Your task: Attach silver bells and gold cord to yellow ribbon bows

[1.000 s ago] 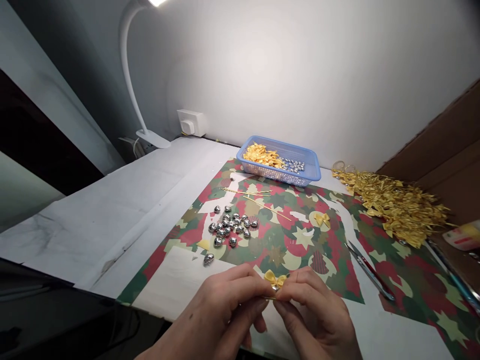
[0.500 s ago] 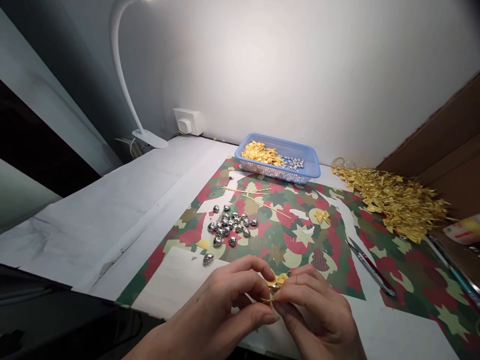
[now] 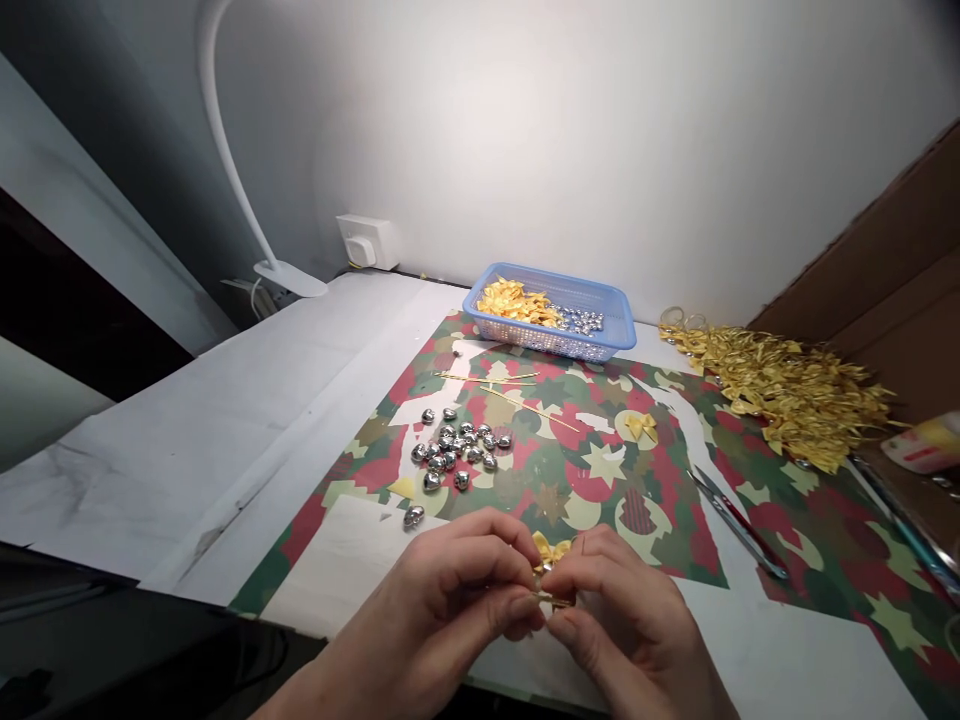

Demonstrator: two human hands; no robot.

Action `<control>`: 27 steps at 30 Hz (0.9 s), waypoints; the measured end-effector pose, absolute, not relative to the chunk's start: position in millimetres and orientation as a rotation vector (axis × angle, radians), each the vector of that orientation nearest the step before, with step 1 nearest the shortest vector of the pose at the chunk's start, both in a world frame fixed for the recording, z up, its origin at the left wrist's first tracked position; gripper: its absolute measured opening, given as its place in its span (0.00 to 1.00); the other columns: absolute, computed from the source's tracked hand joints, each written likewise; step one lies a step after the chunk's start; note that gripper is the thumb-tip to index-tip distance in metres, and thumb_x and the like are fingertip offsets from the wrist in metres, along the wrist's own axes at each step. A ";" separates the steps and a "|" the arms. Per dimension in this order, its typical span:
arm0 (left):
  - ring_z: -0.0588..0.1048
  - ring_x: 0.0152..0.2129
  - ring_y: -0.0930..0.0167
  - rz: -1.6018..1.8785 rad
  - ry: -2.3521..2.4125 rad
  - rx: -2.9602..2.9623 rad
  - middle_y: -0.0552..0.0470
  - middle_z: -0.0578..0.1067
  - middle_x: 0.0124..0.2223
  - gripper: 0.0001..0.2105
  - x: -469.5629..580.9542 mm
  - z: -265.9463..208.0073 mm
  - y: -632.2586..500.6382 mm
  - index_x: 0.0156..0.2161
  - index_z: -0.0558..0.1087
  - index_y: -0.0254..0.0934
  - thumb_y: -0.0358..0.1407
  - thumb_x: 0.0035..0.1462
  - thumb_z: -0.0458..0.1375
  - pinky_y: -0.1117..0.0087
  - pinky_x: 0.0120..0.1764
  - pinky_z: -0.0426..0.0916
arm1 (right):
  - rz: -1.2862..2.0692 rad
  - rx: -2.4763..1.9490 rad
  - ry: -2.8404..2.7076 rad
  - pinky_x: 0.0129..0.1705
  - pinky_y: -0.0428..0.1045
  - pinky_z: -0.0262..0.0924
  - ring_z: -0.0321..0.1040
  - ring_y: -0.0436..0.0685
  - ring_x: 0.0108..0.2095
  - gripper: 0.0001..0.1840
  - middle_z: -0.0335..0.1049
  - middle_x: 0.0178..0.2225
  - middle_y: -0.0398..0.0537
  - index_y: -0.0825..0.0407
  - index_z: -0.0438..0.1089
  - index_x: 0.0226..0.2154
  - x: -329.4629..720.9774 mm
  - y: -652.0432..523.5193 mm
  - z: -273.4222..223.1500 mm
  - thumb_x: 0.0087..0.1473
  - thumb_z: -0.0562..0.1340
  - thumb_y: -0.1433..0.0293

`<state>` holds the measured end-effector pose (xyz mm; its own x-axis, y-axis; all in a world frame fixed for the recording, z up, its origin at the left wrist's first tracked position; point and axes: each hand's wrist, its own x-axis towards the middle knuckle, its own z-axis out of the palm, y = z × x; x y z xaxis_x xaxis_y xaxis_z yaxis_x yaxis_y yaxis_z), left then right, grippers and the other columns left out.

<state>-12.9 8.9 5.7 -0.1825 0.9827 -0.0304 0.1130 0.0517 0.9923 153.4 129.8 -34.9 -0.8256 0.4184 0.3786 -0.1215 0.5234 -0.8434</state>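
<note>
Thin gold cord (image 3: 553, 601) is pinched tight by the left hand (image 3: 457, 605); at twelve o'clock, yellow ribbon bow (image 3: 553, 551) is touched by the right hand (image 3: 634, 615), grip closure indeterminable.

Bright wall (image 3: 525, 130), dim lower left
</note>
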 end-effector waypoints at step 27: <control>0.74 0.28 0.72 0.974 1.595 1.283 0.54 0.73 0.31 0.12 -12.7 14.6 7.5 0.31 0.74 0.37 0.29 0.65 0.51 0.74 0.35 0.70 | 1.189 -0.279 -2.224 0.36 0.47 0.61 0.65 0.52 0.35 0.08 0.66 0.32 0.42 0.48 0.66 0.36 153.8 125.7 -34.1 0.61 0.58 0.78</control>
<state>-12.7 7.5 14.6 -0.1157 0.9833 -0.1406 0.3240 0.1712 0.9304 153.8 125.7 -34.1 -0.8008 0.4418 0.4045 -0.0909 0.5779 -0.8111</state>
